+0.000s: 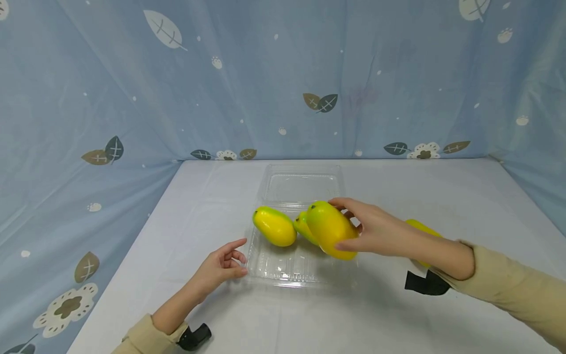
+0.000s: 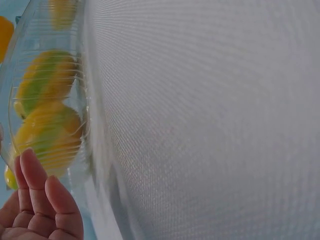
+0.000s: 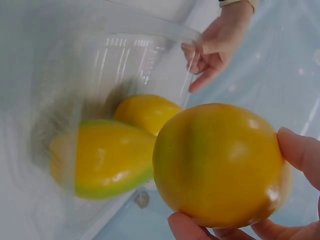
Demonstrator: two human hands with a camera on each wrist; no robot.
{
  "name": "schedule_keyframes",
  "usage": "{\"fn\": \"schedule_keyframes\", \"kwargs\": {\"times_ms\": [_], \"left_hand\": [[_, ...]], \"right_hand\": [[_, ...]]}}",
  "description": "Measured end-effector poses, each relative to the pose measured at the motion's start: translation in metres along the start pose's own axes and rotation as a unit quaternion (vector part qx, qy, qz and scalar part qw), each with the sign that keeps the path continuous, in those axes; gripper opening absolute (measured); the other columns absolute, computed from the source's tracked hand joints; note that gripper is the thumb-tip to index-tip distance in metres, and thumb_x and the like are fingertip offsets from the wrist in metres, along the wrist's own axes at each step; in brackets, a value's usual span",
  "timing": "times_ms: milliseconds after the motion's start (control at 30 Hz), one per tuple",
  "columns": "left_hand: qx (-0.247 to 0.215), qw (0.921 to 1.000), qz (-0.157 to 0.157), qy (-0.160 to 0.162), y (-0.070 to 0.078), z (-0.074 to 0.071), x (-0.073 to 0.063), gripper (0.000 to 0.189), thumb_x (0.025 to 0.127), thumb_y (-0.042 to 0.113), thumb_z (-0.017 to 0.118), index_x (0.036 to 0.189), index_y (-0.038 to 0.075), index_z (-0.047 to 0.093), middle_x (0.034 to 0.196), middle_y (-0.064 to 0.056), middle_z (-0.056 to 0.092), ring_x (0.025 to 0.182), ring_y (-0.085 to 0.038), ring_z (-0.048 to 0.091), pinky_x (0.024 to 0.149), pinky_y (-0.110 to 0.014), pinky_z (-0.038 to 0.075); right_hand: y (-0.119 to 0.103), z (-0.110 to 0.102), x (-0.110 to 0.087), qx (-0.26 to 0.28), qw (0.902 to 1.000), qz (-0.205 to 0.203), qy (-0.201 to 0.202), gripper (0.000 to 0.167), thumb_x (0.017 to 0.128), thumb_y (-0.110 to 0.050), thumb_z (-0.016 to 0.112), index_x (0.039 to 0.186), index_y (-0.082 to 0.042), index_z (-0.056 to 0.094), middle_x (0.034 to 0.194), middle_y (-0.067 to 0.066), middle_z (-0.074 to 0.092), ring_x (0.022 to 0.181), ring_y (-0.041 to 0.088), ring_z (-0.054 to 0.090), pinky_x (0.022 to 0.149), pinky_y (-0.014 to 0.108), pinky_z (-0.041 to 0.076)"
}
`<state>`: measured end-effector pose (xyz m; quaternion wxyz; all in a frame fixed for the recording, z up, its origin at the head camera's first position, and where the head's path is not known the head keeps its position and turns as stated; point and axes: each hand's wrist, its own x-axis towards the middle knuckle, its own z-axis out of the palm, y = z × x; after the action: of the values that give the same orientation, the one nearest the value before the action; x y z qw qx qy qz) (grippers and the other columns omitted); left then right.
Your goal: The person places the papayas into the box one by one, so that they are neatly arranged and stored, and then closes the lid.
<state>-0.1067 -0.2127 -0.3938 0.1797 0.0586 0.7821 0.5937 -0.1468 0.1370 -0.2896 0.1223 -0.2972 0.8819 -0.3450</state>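
Note:
My right hand [image 1: 378, 230] grips a yellow-green mango [image 1: 330, 231] above the right part of a clear plastic clamshell box [image 1: 287, 282]. In the right wrist view, thumb and fingers sit around one end of this mango [image 3: 220, 165]. Inside the box lie two more mangoes: one on the left [image 1: 275, 227], the other [image 1: 302, 227] partly hidden behind the held one. My left hand [image 1: 223, 263] is at the box's left side, its fingers loosely bent near the rim and holding nothing. The left wrist view shows those fingers [image 2: 35, 175] close to the ribbed side wall.
Another mango [image 1: 422, 227] lies on the white table right of the box, partly behind my right forearm. The box's lid [image 1: 302, 184] is folded back toward the rear. Black wrist mounts [image 1: 194, 337] show at both sleeves. A blue patterned curtain [image 1: 274, 78] hangs around the table.

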Motion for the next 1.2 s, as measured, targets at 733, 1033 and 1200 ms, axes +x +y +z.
{"fn": "schedule_keyframes", "kwargs": {"times_ms": [733, 1033, 1200], "left_hand": [[-0.003, 1.0, -0.001, -0.002, 0.0, -0.001, 0.0, 0.075, 0.079, 0.006, 0.07, 0.14, -0.006, 0.028, 0.095, -0.01, 0.053, 0.072, -0.008, 0.055, 0.064, -0.019, 0.046], [-0.002, 1.0, 0.003, -0.007, 0.002, 0.0, 0.0, 0.075, 0.079, 0.007, 0.07, 0.139, -0.006, 0.028, 0.096, -0.011, 0.053, 0.072, -0.007, 0.056, 0.065, -0.019, 0.047], [-0.002, 1.0, 0.003, -0.007, 0.001, 0.0, 0.0, 0.074, 0.079, 0.007, 0.069, 0.139, -0.006, 0.028, 0.096, -0.01, 0.053, 0.072, -0.008, 0.056, 0.066, -0.019, 0.048]], "right_hand": [[-0.03, 0.023, 0.039, 0.006, 0.9985, -0.043, -0.032, 0.07, 0.074, -0.017, 0.075, 0.133, -0.005, 0.039, 0.122, 0.004, 0.052, 0.104, 0.018, 0.052, 0.085, 0.031, 0.048], [-0.035, 0.04, 0.047, -0.013, 0.9981, -0.044, -0.043, 0.071, 0.073, -0.017, 0.076, 0.132, -0.004, 0.041, 0.12, 0.004, 0.054, 0.101, 0.017, 0.053, 0.084, 0.029, 0.047], [-0.037, 0.048, 0.051, -0.031, 0.9972, -0.051, -0.046, 0.07, 0.073, -0.019, 0.075, 0.132, -0.003, 0.041, 0.118, 0.004, 0.055, 0.098, 0.015, 0.054, 0.083, 0.028, 0.047]]}}
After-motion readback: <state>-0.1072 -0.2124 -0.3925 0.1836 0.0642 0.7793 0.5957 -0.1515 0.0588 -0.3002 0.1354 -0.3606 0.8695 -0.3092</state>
